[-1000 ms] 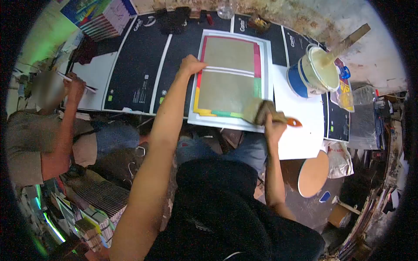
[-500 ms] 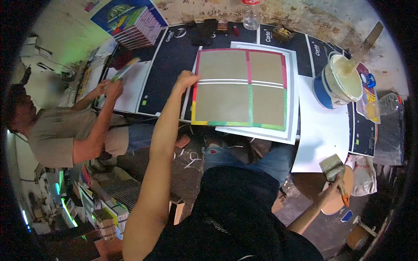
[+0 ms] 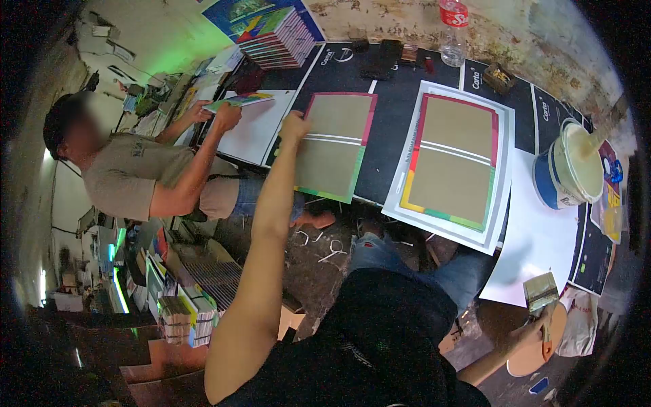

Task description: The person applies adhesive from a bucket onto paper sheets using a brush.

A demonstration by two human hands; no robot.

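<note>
My left hand (image 3: pixel 293 127) is closed on the left edge of a book cover (image 3: pixel 328 166) with bare grey-brown boards, a pink-to-green border and two white strips across its middle. To its right lies a similar cover (image 3: pixel 451 186), face-down on white sheets (image 3: pixel 505 136). My right hand (image 3: pixel 528 336), low at the right, grips a wide paintbrush (image 3: pixel 541 293) with an orange handle, its bristles pointing up beside the edge of a white sheet (image 3: pixel 536 234). A white-and-blue bucket (image 3: pixel 550 178) holding pale paste stands above that sheet.
A co-worker (image 3: pixel 129 166) at the left holds a thin colourful book (image 3: pixel 247 102) over the table. Stacked books (image 3: pixel 281 42), a plastic bottle (image 3: pixel 453 37) and a small box (image 3: pixel 498 78) line the wall side. More book piles (image 3: pixel 196 315) stand low at the left.
My left hand has drawn the held cover leftward, off the similar cover that it overlapped. The camera view has shifted left. My right hand still holds the paintbrush; the co-worker's book has tilted flatter.
</note>
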